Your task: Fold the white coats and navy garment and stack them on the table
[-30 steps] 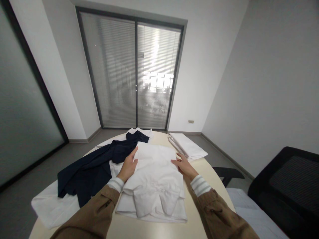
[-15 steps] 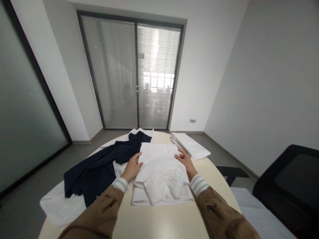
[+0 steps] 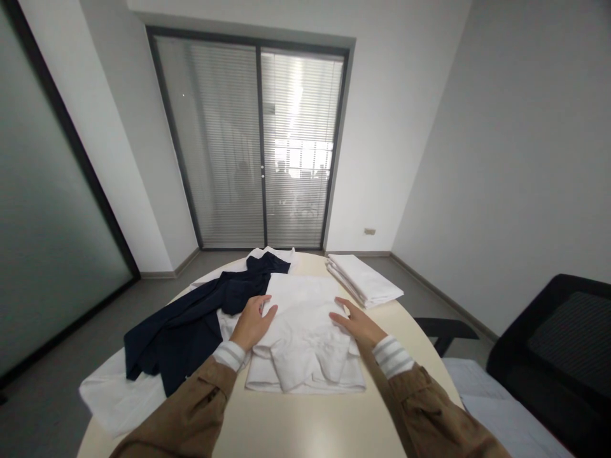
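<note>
A white folded garment (image 3: 305,331), probably a shirt, lies in front of me with its collar-like, crumpled part toward me. My left hand (image 3: 254,321) rests at its left edge, thumb and fingers apart, the thumb over the cloth. At the right edge my right hand (image 3: 358,321) is spread too, its fingertips over or on the fabric; whether they touch it I cannot tell. Left of the garment is a dark navy garment (image 3: 191,318), lying loosely over white cloth (image 3: 119,397).
A folded white cloth stack (image 3: 365,280) lies at the far right of the round cream table (image 3: 286,426). A black office chair (image 3: 554,356) stands to the right, with a white sheet-like item (image 3: 496,401) on its seat. Glass doors with blinds (image 3: 258,146) are beyond.
My right hand has shifted slightly inward and down over the garment's right side. The garment's near part has moved a little to the left. My left hand has barely moved.
</note>
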A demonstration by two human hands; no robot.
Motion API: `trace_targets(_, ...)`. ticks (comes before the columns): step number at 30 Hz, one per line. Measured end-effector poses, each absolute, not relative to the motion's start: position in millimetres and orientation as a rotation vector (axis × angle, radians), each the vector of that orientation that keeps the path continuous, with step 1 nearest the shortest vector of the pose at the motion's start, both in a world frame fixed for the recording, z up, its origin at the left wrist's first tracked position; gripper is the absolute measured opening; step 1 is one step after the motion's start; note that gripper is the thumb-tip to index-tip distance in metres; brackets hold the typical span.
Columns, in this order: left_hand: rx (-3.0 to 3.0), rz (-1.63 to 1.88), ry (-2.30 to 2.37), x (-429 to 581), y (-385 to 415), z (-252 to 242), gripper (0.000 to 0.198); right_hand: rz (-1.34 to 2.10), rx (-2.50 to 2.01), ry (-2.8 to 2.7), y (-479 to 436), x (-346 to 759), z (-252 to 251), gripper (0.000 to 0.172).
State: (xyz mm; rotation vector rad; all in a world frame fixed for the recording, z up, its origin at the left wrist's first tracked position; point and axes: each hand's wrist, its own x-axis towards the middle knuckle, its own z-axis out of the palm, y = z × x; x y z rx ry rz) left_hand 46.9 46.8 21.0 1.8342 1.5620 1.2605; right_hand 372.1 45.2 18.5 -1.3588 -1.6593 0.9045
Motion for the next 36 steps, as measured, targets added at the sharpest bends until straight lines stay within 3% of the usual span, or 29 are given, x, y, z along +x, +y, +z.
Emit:
trace_targets(4, 2.294, 1.110, 1.424, 42, 17, 32, 0.035, 1.313, -1.215, -1.611, 37, 374, 27, 0.079)
trace_targets(9, 2.591, 0.782, 1.115, 27, -1, 40, 0.049, 1.474, -1.046, -1.433, 32, 374, 32, 0.068)
trace_targets(22, 2.130, 1.149, 1.188, 26, 3, 35, 0.026, 1.558, -1.048, -1.377, 32, 377, 21, 0.064)
trace_targets(26, 2.108, 1.121, 0.990, 23, -4, 33, 0.045, 1.350, -1.194, -1.542, 31, 384, 20, 0.065)
trace_targets(30, 2.300, 1.063, 1.005, 22, -3, 29, 0.058, 1.394, -1.195, -1.662, 20, 384, 32, 0.081)
trace_targets(36, 2.288, 1.200, 1.189, 22, 6, 20, 0.042, 1.493, -0.921, -1.561, 12, 380, 47, 0.094)
